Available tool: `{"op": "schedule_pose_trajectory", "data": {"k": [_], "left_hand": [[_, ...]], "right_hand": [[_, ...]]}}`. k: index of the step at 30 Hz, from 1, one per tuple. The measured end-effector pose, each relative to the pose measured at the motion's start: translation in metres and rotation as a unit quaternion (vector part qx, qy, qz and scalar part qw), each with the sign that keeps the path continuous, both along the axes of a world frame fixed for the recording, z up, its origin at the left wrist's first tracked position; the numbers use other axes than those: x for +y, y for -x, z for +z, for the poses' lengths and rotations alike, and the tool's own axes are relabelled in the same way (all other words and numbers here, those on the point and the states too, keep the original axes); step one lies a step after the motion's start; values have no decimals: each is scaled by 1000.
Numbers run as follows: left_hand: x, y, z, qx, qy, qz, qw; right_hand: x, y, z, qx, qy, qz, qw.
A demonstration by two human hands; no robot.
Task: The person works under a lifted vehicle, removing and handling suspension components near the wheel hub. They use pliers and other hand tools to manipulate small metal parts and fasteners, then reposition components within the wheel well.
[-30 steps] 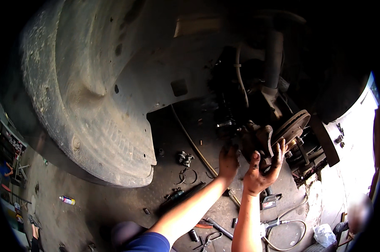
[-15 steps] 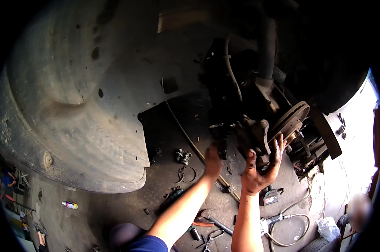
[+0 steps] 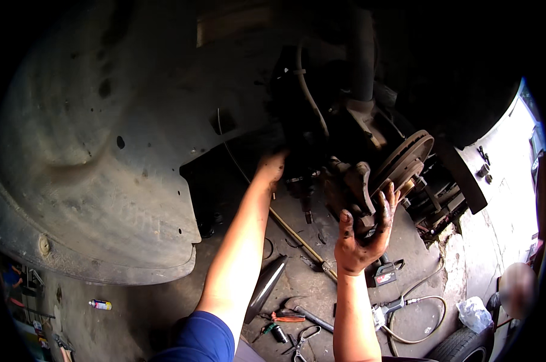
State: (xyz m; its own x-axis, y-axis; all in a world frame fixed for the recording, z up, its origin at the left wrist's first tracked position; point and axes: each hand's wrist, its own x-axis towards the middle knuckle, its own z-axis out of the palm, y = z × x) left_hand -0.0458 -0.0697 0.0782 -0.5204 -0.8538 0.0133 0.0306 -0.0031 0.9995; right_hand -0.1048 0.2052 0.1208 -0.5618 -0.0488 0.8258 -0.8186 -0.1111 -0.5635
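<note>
right hand (image 3: 363, 232), grip spread, cups brake caliper (image 3: 348, 190) from below beside brake disc (image 3: 405, 160); left hand (image 3: 271, 166) up behind hub, grip cannot tell; tools on floor (image 3: 321, 283).

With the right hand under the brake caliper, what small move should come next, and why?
Probably bring the left hand across to the brake caliper. The right hand only cups it from below beside the brake disc, while the left hand reaches into the dark behind.

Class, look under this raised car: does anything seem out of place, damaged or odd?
Tools lie scattered on the stained floor below the brake disc: pliers, a long bar and a hose. The right hand is smeared with dark grease. No damage visible.
</note>
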Motion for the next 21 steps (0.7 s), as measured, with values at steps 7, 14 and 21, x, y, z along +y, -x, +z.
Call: {"op": "schedule_pose_trajectory", "data": {"k": [7, 14, 21], "left_hand": [[-9, -3, 1, 36, -89, -77, 992], [4, 2, 4, 19, -59, -59, 996], [-2, -14, 6, 68, -128, -106, 984]], "right_hand": [[6, -1, 0, -6, -29, 24, 999], [7, -2, 1, -8, -28, 28, 999], [13, -3, 6, -13, -52, 5, 999]]}}
